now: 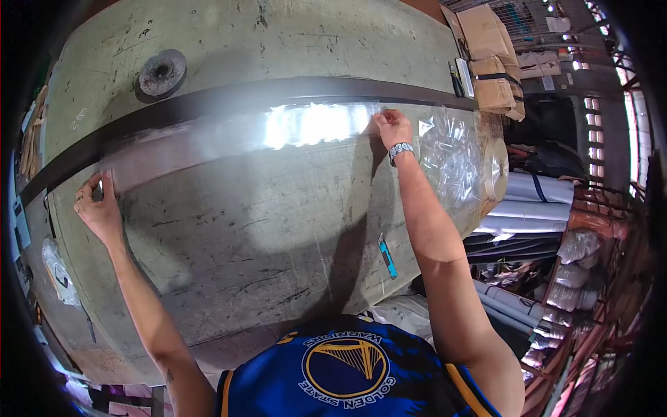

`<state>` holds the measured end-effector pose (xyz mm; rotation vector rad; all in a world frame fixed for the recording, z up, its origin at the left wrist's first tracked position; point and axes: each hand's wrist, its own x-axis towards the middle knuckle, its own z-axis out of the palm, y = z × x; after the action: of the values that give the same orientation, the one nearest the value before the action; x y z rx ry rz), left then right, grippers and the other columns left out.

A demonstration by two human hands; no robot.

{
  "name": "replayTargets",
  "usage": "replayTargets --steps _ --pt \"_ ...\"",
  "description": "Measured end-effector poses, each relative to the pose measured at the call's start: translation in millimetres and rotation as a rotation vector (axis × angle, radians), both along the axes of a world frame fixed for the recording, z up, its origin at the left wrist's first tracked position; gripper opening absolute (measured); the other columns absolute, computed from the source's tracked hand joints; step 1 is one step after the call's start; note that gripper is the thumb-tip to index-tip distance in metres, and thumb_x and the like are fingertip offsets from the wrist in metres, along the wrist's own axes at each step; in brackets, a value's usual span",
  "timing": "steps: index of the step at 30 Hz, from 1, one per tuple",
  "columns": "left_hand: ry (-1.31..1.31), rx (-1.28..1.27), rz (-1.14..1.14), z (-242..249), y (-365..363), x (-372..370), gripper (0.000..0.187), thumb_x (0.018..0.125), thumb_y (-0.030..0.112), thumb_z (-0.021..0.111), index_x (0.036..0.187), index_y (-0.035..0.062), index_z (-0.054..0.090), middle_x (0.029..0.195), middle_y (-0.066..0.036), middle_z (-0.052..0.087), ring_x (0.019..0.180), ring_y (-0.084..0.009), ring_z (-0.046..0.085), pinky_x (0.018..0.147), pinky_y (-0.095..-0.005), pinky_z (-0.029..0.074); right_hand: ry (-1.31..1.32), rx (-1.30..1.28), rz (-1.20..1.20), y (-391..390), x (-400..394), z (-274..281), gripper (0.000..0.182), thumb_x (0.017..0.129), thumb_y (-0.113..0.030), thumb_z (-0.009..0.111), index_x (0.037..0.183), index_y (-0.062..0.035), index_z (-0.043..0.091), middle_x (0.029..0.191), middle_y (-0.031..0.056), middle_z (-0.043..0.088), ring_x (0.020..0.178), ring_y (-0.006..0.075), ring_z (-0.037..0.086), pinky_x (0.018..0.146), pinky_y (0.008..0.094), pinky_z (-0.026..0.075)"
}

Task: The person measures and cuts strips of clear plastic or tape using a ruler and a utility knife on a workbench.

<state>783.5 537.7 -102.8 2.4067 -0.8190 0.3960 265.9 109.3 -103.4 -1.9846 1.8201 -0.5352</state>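
A long strip of clear plastic sheet (229,142) stretches across the worktable, glaring brightly near its right end. My left hand (99,205) pinches its left end between thumb and fingers. At the other end, my right hand (394,128), with a watch on the wrist, grips the strip's corner. Just beyond the strip, and along its far edge, runs a long dark straight bar (278,90). A blue utility knife (387,257) lies on the table between my arms, nearer to the right one.
A round metal weight (161,75) sits on the worktable (243,243) past the bar. Crumpled clear plastic (449,156) lies to the right, beside a roll of tape (495,169). Cardboard boxes (490,62) stand at the far right corner; wrapped rolls (531,201) lie off the right edge.
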Motion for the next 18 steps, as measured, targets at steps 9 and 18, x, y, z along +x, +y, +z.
replayTargets --steps 9,18 --pt "0.196 -0.324 0.056 -16 -3 12 0.028 0.094 0.029 0.077 0.105 0.0032 0.076 0.103 -0.011 0.072 0.091 -0.0221 0.067 0.086 -0.037 0.052 0.005 -0.128 -0.039 21 -26 20 0.035 0.088 -0.032 0.076 0.106 -0.0015 0.074 0.088 0.0169 0.075 0.083 0.0322 0.074 0.078 0.04 0.057" --pt "0.253 0.011 -0.14 24 4 -162 0.05 0.095 0.035 0.075 0.126 -0.0031 0.065 0.127 -0.021 0.066 0.113 -0.0343 0.064 0.097 -0.0416 0.051 0.156 0.015 0.084 281 -163 87 0.027 0.091 -0.026 0.074 0.1 -0.0009 0.071 0.086 0.0179 0.069 0.078 0.036 0.067 0.074 0.0453 0.054"
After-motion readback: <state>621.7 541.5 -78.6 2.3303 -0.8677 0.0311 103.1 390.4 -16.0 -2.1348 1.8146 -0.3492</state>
